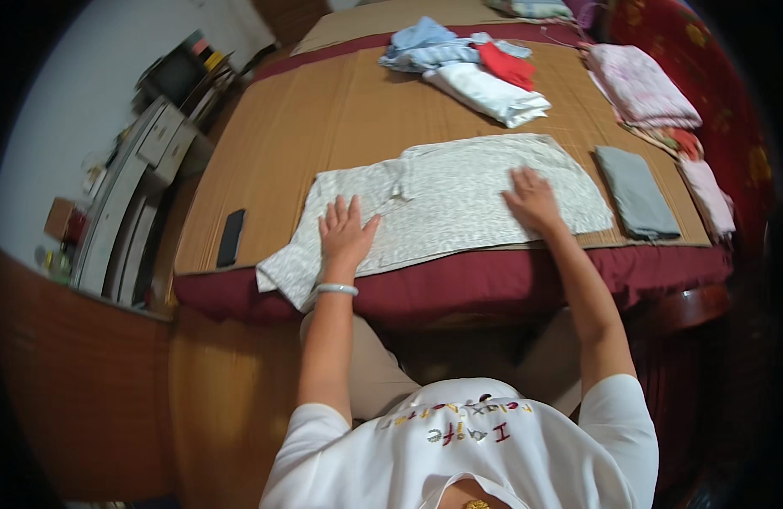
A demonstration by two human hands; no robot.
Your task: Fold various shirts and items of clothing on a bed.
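A light grey mottled shirt (458,197) lies spread sideways across the near part of a bed (302,114) with a brown mat. One sleeve (289,273) hangs slightly over the bed's front edge at the left. My left hand (348,235) rests flat on the shirt near that sleeve, palm down with fingers apart; a pale bangle circles the wrist. Toward the other end of the garment, my right hand (532,202) touches the fabric palm down, holding nothing. Just right of the shirt sits a folded grey cloth (637,193).
A dark phone (231,237) lies at the bed's left front. Farther back are blue clothes (429,48), a red cloth (506,65) and a white folded garment (487,92). Pink folded bedding (643,86) lines the right side. A drawer desk (143,172) stands left.
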